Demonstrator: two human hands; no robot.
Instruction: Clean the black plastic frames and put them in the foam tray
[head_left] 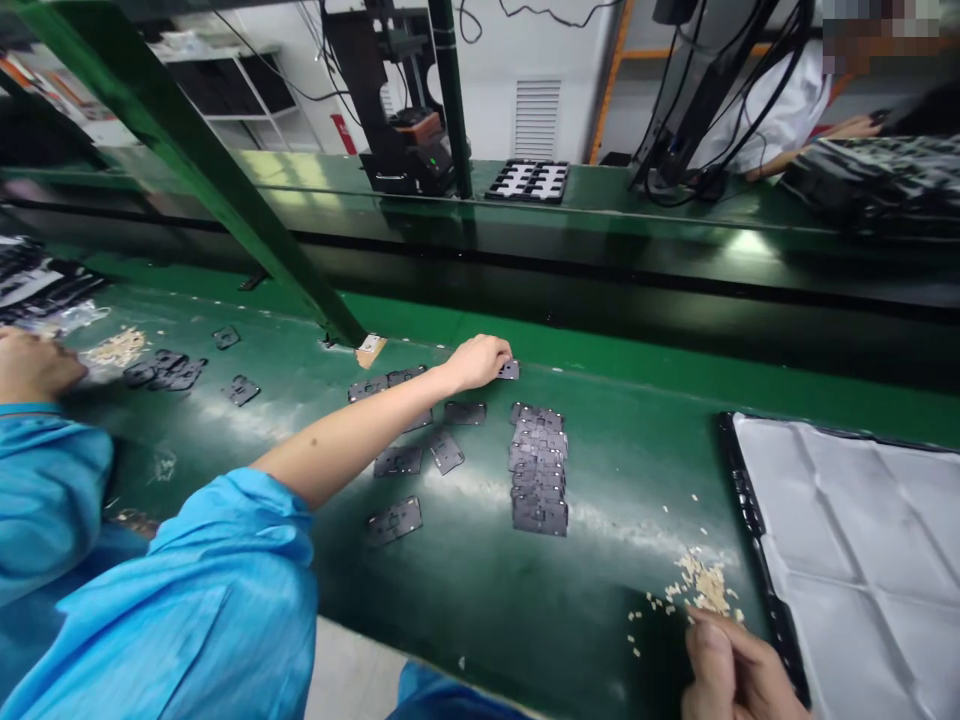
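Note:
My left hand reaches across the bench to its far edge, fingers closed on a thin black plate. Most of that plate is hidden behind the fingers. Nearer to me, several similar black plates lie loose beneath and beside my left forearm. To their right, an overlapping column of black plates runs toward me. My right hand is low at the bottom right, thumb and forefinger pressed together. What they pinch, if anything, is too small to tell. Just beyond those fingertips is a scattered pile of small beige chips.
A black-rimmed tray with a grey-white surface is at the right. On the left, a co-worker's hand rests near another beige pile and more black plates. A green post slants down to the bench.

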